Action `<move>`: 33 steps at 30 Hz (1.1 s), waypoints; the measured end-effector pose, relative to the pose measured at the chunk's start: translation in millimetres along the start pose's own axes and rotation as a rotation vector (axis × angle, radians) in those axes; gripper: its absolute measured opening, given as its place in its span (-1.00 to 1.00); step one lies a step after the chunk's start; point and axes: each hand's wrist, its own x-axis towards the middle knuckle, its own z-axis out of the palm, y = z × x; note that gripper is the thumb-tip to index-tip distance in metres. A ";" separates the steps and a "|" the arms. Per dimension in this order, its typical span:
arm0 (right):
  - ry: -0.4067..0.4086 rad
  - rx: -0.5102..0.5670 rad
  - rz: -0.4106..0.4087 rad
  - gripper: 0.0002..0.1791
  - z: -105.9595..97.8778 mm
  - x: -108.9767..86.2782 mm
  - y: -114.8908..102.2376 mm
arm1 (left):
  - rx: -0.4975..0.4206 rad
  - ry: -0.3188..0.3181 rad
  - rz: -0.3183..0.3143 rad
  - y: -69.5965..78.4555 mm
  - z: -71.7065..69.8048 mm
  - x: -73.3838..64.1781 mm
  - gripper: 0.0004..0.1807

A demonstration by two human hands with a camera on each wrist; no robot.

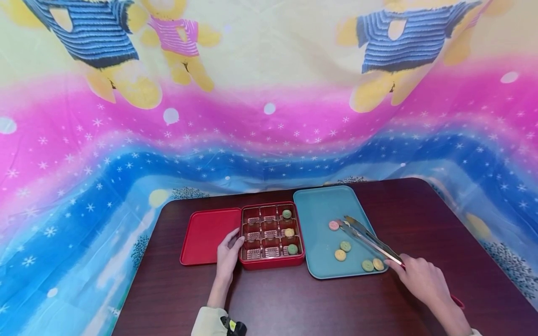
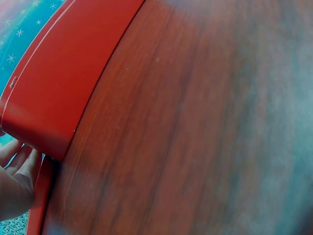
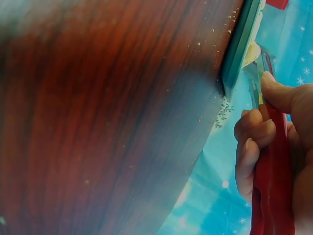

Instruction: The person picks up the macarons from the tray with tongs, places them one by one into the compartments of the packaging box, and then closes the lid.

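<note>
My right hand grips metal tongs by their red handles, fingers curled round them. The tongs reach over the teal tray, their tips beside a pink cookie; a pale yellow bit shows between the tips, partly hidden. My left hand rests its fingers against the left side of a red box with a clear divided insert. The box's right column holds a green cookie at the back, a yellow cookie in the middle and another green cookie in front.
A red lid lies left of the box, partly behind my left hand. Several green and yellow cookies lie on the tray, two of them near its front right corner. The dark wooden table ends at a printed cloth backdrop.
</note>
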 end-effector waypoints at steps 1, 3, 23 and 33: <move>0.003 0.000 -0.002 -0.51 0.0 0.0 0.0 | 0.001 0.000 0.000 -0.5 -0.1 0.1 -0.53; 0.010 0.000 -0.005 -0.51 0.2 -0.1 -0.1 | 0.002 -0.003 0.001 0.5 0.0 -0.4 -0.53; 0.043 -0.002 -0.032 -0.51 0.6 -1.5 -2.4 | 0.019 -0.021 -0.005 39.0 0.6 -20.0 -0.54; 0.103 0.000 -0.040 -0.46 0.3 -1.2 -3.1 | 0.017 -0.003 -0.004 4.8 -0.3 -1.6 -0.53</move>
